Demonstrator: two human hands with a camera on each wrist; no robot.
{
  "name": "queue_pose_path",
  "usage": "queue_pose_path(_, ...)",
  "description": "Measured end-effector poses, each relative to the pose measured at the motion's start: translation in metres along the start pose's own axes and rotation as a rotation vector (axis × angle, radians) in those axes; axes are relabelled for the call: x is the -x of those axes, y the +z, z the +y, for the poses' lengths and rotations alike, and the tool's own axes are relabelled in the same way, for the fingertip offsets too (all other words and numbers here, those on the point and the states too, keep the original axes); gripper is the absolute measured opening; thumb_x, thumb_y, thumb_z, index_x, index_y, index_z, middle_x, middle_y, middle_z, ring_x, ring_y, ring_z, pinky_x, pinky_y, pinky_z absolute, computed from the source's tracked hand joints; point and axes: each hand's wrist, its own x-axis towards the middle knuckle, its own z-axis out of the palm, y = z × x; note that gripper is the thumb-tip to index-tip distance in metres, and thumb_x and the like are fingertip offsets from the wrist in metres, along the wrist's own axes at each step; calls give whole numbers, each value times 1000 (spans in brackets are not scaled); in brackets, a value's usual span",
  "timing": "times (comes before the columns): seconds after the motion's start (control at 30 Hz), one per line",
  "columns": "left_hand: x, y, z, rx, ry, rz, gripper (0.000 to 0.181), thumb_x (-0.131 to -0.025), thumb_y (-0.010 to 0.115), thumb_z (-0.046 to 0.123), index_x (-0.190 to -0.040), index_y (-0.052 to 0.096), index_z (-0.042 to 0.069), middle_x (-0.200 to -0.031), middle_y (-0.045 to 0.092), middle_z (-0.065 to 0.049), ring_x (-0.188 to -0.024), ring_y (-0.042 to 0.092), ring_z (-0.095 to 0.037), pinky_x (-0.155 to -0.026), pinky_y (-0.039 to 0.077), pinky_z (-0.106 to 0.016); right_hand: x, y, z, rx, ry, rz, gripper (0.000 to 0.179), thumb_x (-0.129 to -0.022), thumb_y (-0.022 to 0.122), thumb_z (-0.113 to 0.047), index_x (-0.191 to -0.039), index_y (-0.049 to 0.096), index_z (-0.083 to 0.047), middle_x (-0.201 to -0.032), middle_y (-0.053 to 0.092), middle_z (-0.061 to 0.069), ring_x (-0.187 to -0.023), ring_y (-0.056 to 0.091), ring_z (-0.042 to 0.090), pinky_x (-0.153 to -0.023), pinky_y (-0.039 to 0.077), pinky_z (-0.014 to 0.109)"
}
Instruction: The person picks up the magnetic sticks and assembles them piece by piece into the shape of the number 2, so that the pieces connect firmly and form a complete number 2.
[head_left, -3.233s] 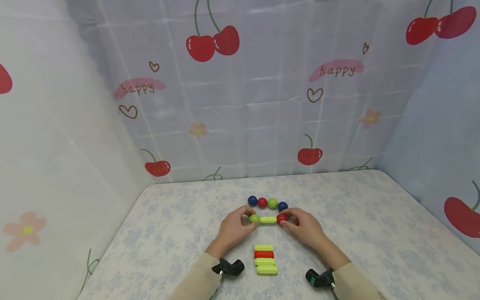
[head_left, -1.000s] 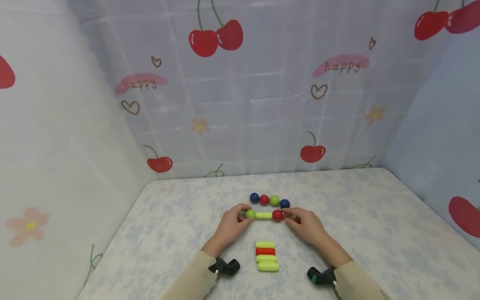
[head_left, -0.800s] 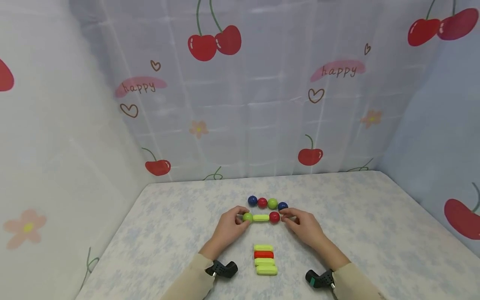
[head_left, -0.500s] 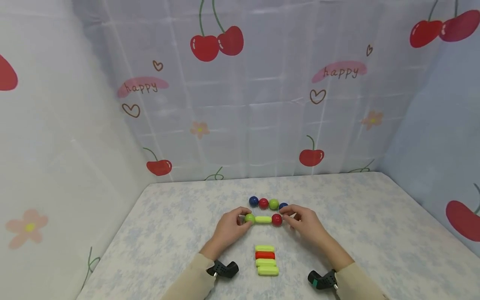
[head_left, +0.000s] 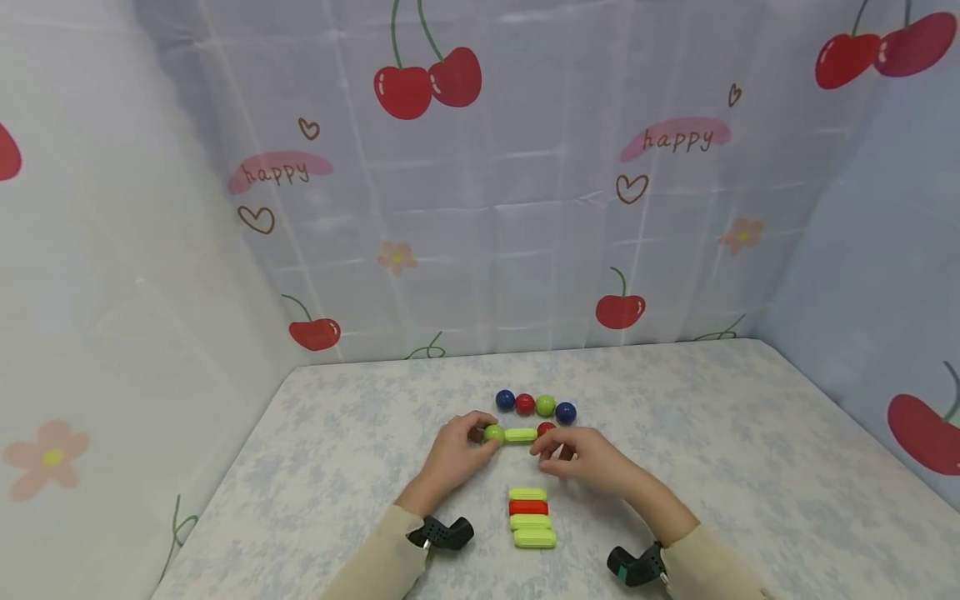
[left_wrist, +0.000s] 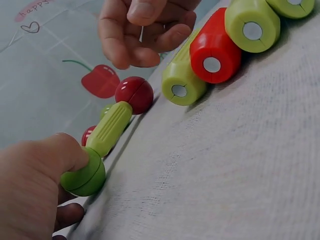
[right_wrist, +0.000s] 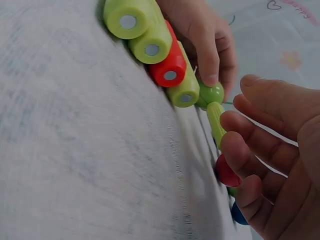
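Observation:
My left hand (head_left: 453, 457) pinches a green ball (left_wrist: 85, 175) between thumb and fingers. A yellow-green magnetic rod (left_wrist: 110, 129) runs from that ball to a red ball (left_wrist: 134, 95), the three in one line low over the table. My right hand (head_left: 588, 458) is just on the near side of the red ball, partly covering it in the head view. Its fingers are loosely bent with nothing between them, as the right wrist view shows.
Beyond the hands, a row holds a blue ball (head_left: 505, 401), a red ball (head_left: 525, 405), a green ball (head_left: 545, 406) and another blue ball (head_left: 566, 412). Nearer lie several rods side by side, yellow-green ones and a red rod (head_left: 528, 507), with metal discs at their ends.
The right hand has let go of the red ball and moved left and nearer to the body. The joined balls and rod have shifted slightly left with the left hand.

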Motion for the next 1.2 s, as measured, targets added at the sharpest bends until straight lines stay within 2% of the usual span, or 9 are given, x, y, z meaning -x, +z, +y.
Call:
queue_pose_path(0.2, 0, -1, -1, 45, -3, -1, 24, -91, 73, 24, -114, 68, 22, -97, 66, 4, -83, 54, -11, -73, 44, -26, 0, 12, 3, -46, -10, -100, 21, -93, 72, -25, -111, 72, -15, -95, 69, -3, -71, 57, 9, -65, 49, 23)
queue_pose_path(0.37, 0, -1, -1, 50, -1, -2, 25, -91, 73, 24, -115, 68, 21, -98, 66, 4, -83, 54, -11, -72, 44, -25, 2, 16, 6, -56, -50, -139, 17, -92, 73, -26, -108, 73, -18, -93, 68, -4, -73, 56, 6, -68, 48, 22)
queue_pose_path(0.67, -2, -2, 0, 46, 2, -6, 25, -91, 72, 25, -115, 68, 20, -99, 66, 4, -83, 54, -10, -72, 45, -25, 3, 17, 4, -7, -69, -116, 12, -93, 72, -26, -103, 75, -21, -95, 69, -6, -77, 57, 4, -70, 49, 22)
queue_pose_path(0.87, -1, -2, -1, 41, -1, -8, 24, -91, 72, 24, -115, 68, 21, -100, 67, 4, -84, 55, -10, -73, 45, -25, 3, 19, 4, 31, -95, -104, 9, -92, 73, -27, -99, 76, -22, -91, 67, -8, -74, 55, 2, -68, 48, 21)
queue_pose_path(1.2, -1, -1, -2, 51, -2, -10, 24, -91, 72, 25, -114, 68, 22, -100, 66, 4, -85, 54, -11, -74, 45, -26, 2, 21, 1, 81, -72, -83, 5, -90, 75, -24, -91, 72, -21, -82, 60, -9, -69, 50, 2, -62, 43, 20)
